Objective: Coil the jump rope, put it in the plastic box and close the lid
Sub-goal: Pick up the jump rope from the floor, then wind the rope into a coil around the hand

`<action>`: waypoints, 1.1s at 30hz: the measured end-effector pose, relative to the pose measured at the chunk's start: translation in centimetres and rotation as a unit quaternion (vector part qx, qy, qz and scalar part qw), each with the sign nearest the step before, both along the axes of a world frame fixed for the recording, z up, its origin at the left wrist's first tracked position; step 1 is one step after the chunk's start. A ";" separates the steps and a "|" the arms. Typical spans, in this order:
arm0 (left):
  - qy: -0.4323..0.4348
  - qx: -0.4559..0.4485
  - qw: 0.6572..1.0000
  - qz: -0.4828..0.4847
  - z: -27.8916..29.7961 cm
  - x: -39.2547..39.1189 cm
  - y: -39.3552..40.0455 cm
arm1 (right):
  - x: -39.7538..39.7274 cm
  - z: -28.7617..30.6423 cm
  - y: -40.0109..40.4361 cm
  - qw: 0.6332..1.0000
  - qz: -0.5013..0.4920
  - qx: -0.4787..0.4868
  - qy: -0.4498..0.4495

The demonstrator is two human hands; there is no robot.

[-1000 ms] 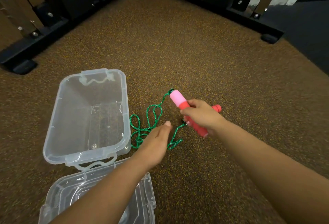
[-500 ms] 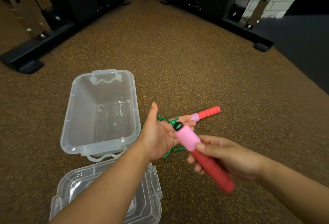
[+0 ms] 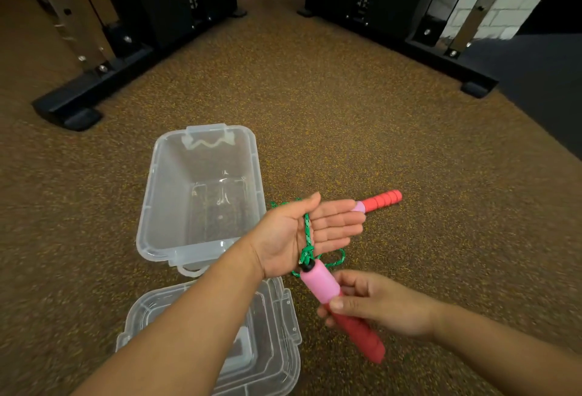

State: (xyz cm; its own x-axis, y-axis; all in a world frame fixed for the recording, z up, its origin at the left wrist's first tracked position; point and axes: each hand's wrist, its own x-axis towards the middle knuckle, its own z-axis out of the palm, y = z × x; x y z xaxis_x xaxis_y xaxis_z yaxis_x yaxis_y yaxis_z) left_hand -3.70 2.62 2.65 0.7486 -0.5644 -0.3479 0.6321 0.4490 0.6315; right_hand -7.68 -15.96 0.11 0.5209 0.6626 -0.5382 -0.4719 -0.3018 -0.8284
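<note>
Jump rope of green braided cord (image 3: 307, 231) with two pink-and-red foam handles was partly in the person's hands and partly on the speckled brown rubber floor (image 3: 346, 112). Nearest the camera, a clear plastic lid (image 3: 277, 332) lay flat on the floor, mostly under the left forearm. Just to its right, the right hand (image 3: 374, 307) was closed around the near handle (image 3: 340, 307), thumb and fingers pinching where pink met red, the pink end pointing up toward the left palm. The left hand (image 3: 308, 235) was spread flat, palm up, fingers straight, gripping nothing; one strand of cord ran across the palm, and a small loop hung below it near the floor. Beyond the fingertips, the second handle (image 3: 382, 201) rested on the floor. To the left of that hand stood an open, empty, clear rectangular plastic box (image 3: 151, 206), with black gym machine frames (image 3: 94, 80) further back.

Coiling seemed only begun. Since the left hand was not clamping the strand, I judged that a wrap could slide off the palm, and the far handle could drag and snag. A loose coil might spring up and stop the lid seating.
</note>
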 end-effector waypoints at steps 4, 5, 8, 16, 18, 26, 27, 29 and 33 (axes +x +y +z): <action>-0.019 0.000 0.999 -0.033 0.9 -0.6 0.2 | -0.7 -0.5 0.9 0.999 -0.009 -0.016 -0.047; -0.020 0.000 0.999 -0.041 1.2 -0.7 0.3 | -0.9 -0.5 1.1 0.998 -0.018 -0.019 -0.055; -0.013 0.002 0.996 -0.092 2.2 -1.0 0.9 | -1.1 -0.5 1.8 0.995 -0.008 -0.036 -0.089; -0.059 0.030 0.950 -0.304 4.7 -3.1 4.1 | 4.7 5.6 1.2 0.922 0.043 -0.117 -0.367; -0.069 0.030 0.946 -0.316 5.3 -4.0 5.0 | 4.4 6.7 3.3 0.906 0.070 -0.078 -0.411; -0.088 -0.026 0.981 -0.173 7.3 -4.7 10.0 | 3.6 5.3 8.1 0.962 0.030 0.086 -0.258; -0.082 -0.024 0.987 -0.136 7.5 -4.6 10.5 | 3.7 4.8 8.2 0.960 0.014 0.069 -0.272; -0.059 0.009 0.997 -0.045 7.7 -4.3 10.9 | 3.7 3.7 8.1 0.942 0.018 0.010 -0.335; -0.026 0.064 0.993 0.091 7.4 -3.7 11.3 | 2.4 3.0 8.1 0.858 0.095 -0.092 -0.496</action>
State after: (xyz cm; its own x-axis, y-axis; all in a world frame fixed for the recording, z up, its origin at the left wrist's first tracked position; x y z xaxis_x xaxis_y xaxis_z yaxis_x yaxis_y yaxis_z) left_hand -7.36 13.95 10.06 0.8534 -0.3711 -0.3661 0.5123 0.4670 0.7207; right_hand -5.27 -7.84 3.14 0.6747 0.7380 0.0029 0.5112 -0.4646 -0.7231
